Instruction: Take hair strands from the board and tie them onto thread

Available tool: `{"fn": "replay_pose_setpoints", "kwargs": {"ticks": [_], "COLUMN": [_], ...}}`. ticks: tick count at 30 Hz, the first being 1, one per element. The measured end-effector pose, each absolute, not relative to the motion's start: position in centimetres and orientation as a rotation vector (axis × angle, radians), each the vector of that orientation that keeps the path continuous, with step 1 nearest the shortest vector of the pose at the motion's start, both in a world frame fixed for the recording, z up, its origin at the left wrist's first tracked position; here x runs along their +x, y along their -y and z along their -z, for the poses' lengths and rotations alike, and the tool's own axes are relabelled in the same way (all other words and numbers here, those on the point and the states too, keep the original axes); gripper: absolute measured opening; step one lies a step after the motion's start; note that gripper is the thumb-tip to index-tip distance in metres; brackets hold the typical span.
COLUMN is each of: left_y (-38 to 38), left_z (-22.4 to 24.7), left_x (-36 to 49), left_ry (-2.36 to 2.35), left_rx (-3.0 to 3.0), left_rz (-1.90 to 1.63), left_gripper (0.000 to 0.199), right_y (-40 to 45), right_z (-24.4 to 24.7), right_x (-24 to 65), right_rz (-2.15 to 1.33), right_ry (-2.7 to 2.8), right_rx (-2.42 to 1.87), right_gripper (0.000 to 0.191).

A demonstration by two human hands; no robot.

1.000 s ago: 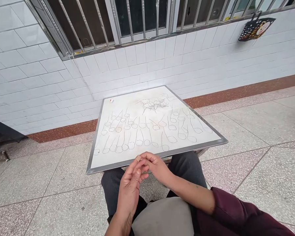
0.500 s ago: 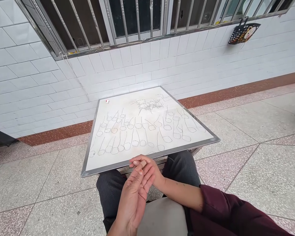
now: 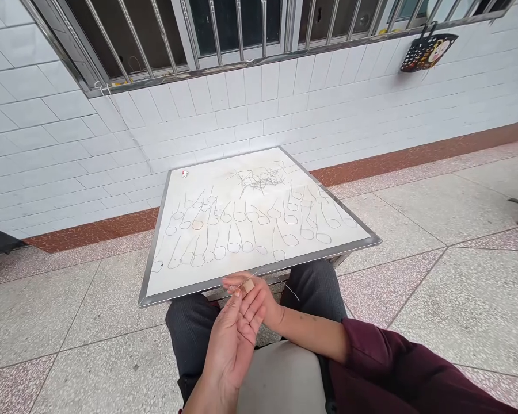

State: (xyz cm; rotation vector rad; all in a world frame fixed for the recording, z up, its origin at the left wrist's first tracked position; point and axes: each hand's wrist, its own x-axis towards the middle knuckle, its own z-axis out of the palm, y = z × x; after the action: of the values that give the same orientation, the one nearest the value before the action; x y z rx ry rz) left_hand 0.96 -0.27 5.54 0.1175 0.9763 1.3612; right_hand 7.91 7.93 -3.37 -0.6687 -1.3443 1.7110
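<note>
My left hand [image 3: 232,339] is palm up over my lap, its thumb and taped index finger closed on a thin wire [image 3: 290,290]. A tan wrap [image 3: 247,286] covers that fingertip. Just behind it, my right hand [image 3: 265,294] comes in from the right with curled fingers at the same wire, partly hidden by the left hand. One end of the wire sticks out to the right over my knee. On the white table [image 3: 207,280] in front lie several wires bent into loops with straight tails [image 3: 234,246]. Farther back is a tangled pile of straight wires [image 3: 261,179].
The table's metal-edged front is just beyond my hands. A small red and white item [image 3: 185,173] lies at its back left corner. Behind stands a white tiled wall [image 3: 224,123] with barred windows. A black basket [image 3: 427,53] hangs at the right.
The wire's end has swung into view to the right of my hands, and a piece now shows above the fingertips. Both hands stay close together, with the view shifted slightly.
</note>
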Motion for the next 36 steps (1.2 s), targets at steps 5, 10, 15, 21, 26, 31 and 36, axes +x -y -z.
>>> {"fn": "replay_pose_setpoints", "kwargs": {"ticks": [5, 10, 15, 21, 26, 31, 36], "left_y": [0.6, -0.6, -0.8, -0.8, -1.2, -1.8, -2.0], "left_z": [-4.5, -3.7, -2.2, -2.5, -3.0, -3.8, -1.9], "left_x": [-0.9, -3.4, -3.5, -4.3, -5.1, -7.2, -10.0], "left_ry": [-1.349, -1.672, -1.531, -1.535, -1.580, -1.294, -1.209], "left_rx": [0.910, 1.720, 1.661, 1.019, 0.951, 0.772, 0.348], "left_rz": [-1.475, -1.320, -1.380, -1.506, -1.386, -1.213, -1.566], "left_gripper": [0.028, 0.034, 0.021, 0.022, 0.040, 0.057, 0.036], "right_y": [-7.8, -7.4, -6.8, -6.5, -8.0, -9.1, -8.9], "right_z": [2.9, 3.6, 3.8, 2.7, 0.9, 0.0, -0.4], "right_x": [7.9, 7.7, 7.5, 8.6, 10.9, 11.9, 11.4], "right_rz": [-1.378, -1.150, -1.104, -1.434, -1.335, -1.482, -1.704], "right_ry": [1.507, 1.815, 1.903, 1.820, 1.629, 1.457, 0.924], "right_rx": [-0.616, -0.513, -0.594, -0.610, -0.720, -0.672, -0.718], "right_gripper": [0.033, 0.051, 0.051, 0.023, 0.031, 0.017, 0.021]}}
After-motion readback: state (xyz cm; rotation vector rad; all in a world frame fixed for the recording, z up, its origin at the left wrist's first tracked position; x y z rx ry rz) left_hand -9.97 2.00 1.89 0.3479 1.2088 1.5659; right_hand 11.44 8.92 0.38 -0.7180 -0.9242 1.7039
